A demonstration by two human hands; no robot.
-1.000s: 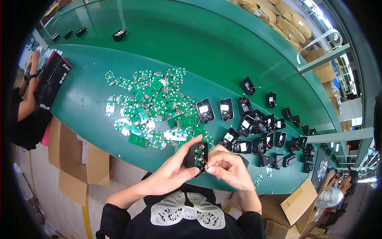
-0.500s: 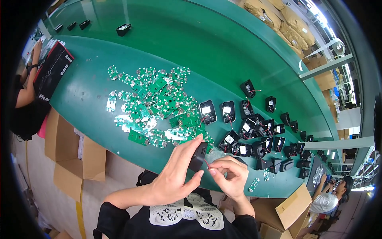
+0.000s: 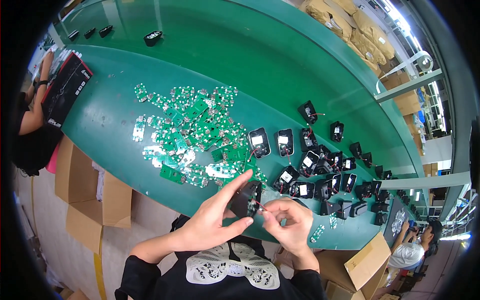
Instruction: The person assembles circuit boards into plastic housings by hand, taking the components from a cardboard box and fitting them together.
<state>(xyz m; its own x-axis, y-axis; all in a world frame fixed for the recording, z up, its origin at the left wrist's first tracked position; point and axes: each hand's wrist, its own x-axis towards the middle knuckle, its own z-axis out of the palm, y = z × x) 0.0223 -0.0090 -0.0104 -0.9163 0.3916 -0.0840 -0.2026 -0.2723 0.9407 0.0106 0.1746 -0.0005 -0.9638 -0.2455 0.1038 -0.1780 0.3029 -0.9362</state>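
My left hand [image 3: 210, 220] grips a small black plastic housing [image 3: 243, 201] between its thumb and fingers, above the table's front edge. The housing's open side faces right, with a bit of circuit board showing inside. A thin red wire [image 3: 260, 205] runs out of it to my right hand [image 3: 290, 222], whose thumb and forefinger pinch the wire's end. The fingertips hide what is on that end. Just beyond the hands lies a heap of green circuit boards [image 3: 200, 125]. Two open black housings [image 3: 259, 142] with white blocks inside and red wires stand to its right.
Many more black housings [image 3: 310, 160] crowd the green table [image 3: 107, 117] at right, several on the green belt behind. Cardboard boxes stand below the table at left [image 3: 92, 192] and right [image 3: 367, 262]. A black box [image 3: 65, 90] and a person's arm are at far left; another person sits far right.
My left hand has turned the housing, so its open side with the board now shows instead of the slotted outer face. My right hand keeps its pinch on the wire.
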